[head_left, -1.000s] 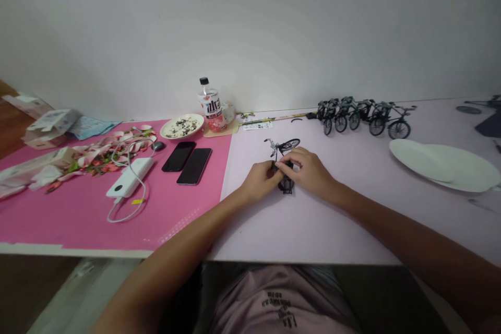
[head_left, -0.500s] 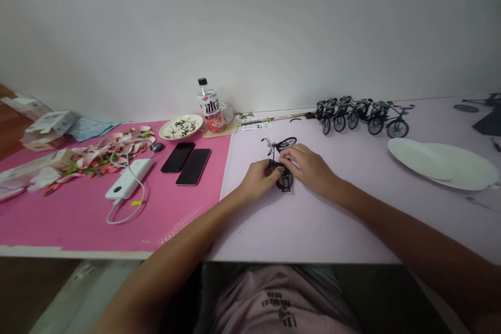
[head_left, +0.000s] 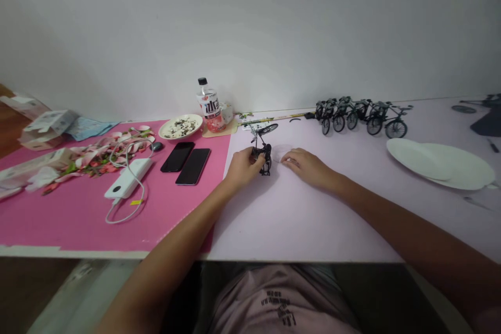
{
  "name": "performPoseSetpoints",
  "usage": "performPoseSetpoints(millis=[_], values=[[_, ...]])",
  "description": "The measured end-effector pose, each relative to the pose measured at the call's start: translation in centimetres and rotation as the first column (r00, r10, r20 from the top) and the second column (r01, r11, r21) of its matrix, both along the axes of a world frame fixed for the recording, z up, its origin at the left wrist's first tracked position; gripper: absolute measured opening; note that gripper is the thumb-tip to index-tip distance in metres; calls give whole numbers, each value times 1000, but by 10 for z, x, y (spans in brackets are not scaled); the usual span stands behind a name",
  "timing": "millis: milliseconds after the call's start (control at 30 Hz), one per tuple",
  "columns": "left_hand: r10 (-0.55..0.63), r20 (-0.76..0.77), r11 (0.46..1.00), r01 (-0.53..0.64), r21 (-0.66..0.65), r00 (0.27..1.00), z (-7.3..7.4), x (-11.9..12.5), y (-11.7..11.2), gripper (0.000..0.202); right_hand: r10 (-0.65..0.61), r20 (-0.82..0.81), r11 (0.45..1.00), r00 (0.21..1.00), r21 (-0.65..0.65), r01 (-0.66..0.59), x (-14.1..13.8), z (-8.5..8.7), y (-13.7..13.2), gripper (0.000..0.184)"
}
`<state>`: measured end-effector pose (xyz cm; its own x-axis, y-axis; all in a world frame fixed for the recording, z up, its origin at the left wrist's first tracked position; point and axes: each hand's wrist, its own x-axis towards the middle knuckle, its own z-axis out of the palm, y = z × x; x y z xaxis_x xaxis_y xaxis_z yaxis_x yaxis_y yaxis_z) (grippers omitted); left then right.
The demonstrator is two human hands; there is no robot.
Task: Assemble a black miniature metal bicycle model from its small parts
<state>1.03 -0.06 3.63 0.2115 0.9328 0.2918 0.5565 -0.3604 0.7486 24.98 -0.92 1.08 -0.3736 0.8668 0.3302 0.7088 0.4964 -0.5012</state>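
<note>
- The model bicycle (head_left: 267,150) is tilted, on or just above the pale surface (head_left: 313,229); handlebars and wheels appear fitted, so it looks largely assembled. Anything left is too small to tell.
- The left hand (head_left: 245,168) pinches its frame between thumb and fingers.
- The right hand (head_left: 309,168) is just beside, fingertips together; whether they pinch something thin, I cannot tell.
- Behind, to the right, similar bicycles (head_left: 374,124) stand upright, seemingly complete.
</note>
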Motion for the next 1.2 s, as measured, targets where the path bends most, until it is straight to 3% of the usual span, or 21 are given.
performPoseSetpoints(millis=[133, 267, 433, 867, 1200], values=[[-43, 94, 998, 48, -52, 995, -1, 0, 1, 29, 0, -132, 1000, 991, 13, 2, -6, 5, -4, 22], [-104, 153, 986, 122, -112, 983, -2, 6, -4, 30, -80, -309, 996, 948, 15, 89, -12, 10, -10, 26], [-138, 180, 977, 164, -138, 974, -4, 14, -12, 31, -137, -377, 990, 916, -13, 142, -15, 9, -13, 24], [-142, 146, 979, 161, -126, 979, -7, 16, -14, 34, -133, -296, 988, 946, -115, 102, -20, 3, -12, 17], [-110, 158, 984, 130, -121, 981, -8, 14, -10, 34, -40, -142, 999, 989, 28, 44, -12, 4, -9, 12]])
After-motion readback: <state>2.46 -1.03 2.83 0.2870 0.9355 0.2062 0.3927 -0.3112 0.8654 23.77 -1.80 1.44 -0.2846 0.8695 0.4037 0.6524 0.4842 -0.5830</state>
